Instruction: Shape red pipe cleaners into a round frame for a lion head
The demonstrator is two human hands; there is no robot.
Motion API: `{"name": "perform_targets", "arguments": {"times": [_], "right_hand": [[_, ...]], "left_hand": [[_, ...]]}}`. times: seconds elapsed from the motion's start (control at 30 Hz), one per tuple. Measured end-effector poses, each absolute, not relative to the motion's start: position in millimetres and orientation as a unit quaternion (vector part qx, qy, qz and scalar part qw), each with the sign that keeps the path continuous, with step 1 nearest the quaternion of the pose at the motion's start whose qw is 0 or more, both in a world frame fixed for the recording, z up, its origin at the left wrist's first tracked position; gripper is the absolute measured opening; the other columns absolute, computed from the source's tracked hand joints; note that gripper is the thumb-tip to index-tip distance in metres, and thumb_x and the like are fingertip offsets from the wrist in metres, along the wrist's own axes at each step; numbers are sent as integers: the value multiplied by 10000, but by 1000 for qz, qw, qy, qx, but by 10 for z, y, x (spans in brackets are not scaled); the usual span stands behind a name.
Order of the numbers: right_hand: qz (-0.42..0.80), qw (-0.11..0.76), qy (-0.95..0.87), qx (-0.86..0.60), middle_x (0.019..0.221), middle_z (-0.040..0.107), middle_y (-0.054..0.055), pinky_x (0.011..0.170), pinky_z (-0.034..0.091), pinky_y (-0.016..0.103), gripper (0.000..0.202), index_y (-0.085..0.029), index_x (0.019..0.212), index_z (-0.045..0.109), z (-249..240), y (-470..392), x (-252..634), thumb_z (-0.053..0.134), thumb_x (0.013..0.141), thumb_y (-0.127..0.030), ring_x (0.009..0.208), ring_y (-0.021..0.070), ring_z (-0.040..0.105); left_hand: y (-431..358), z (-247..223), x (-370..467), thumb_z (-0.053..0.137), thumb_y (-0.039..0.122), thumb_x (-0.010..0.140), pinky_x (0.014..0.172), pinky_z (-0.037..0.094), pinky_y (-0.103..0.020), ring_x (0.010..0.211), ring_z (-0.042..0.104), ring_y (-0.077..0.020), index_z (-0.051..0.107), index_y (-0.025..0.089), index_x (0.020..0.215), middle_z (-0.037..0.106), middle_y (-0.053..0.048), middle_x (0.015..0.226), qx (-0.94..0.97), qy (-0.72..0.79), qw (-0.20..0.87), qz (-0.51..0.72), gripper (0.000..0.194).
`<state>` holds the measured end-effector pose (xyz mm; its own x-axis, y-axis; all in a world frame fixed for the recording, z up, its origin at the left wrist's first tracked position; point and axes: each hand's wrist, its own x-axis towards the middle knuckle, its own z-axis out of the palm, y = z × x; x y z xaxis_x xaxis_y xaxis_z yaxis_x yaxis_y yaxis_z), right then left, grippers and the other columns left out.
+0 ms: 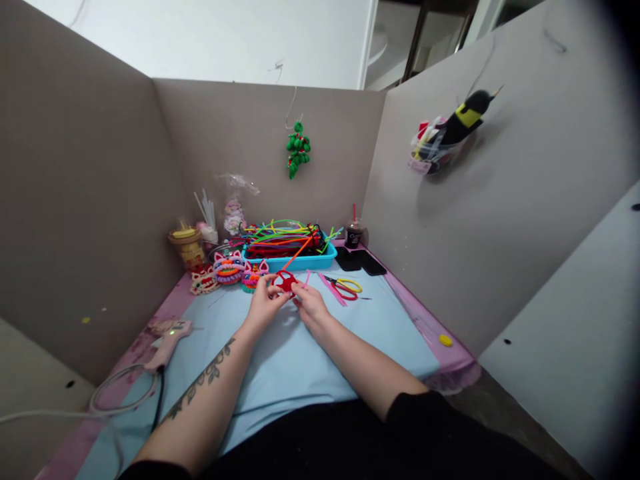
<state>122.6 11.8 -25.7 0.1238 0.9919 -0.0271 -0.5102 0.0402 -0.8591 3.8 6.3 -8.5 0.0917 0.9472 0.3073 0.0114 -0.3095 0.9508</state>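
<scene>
Between my two hands is a small red piece bent from fuzzy pipe cleaner, with loops round its edge. My left hand pinches its left and lower side. With thumb and fingers, my right hand grips its right side. An orange pipe cleaner slants up behind the red piece; whether it is joined to it I cannot tell. Just right of my right hand lie pink pipe cleaners and scissors with red and yellow handles. Finished-looking colourful animal faces sit left of my hands.
A blue tray heaped with coloured pipe cleaners stands at the back. Two dark phones and a drink cup are to its right. A pink glue gun with a cord lies at left. Grey partitions enclose the table.
</scene>
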Motion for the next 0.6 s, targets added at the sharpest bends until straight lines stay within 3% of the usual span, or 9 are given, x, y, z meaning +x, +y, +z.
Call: {"name": "perform_targets", "arguments": {"times": [0.2,0.4,0.6], "right_hand": [[565,655,-330,-378,867,652,49,575,383,257,272,-176,592,570,-234,102,1226,724,524,-390,674,146,561],[547,627,-361,-421,758,627,16,555,335,235,283,-176,629,593,-199,90,1252,707,555,-424,610,112,493],[528,625,-388,-424,648,556,-29,575,328,228,292,-186,706,616,-171,107,1354,665,612,-459,609,105,448]], "left_hand": [[53,-80,39,756,324,580,528,359,-204,505,504,-81,394,178,1107,588,47,649,596,400,436,543,656],[108,-135,29,708,343,644,598,409,-231,599,584,-117,415,172,1091,603,30,649,571,404,435,567,561],[186,-154,-43,717,325,635,583,387,-208,586,569,-100,431,183,1054,609,36,645,521,413,458,591,527]]}}
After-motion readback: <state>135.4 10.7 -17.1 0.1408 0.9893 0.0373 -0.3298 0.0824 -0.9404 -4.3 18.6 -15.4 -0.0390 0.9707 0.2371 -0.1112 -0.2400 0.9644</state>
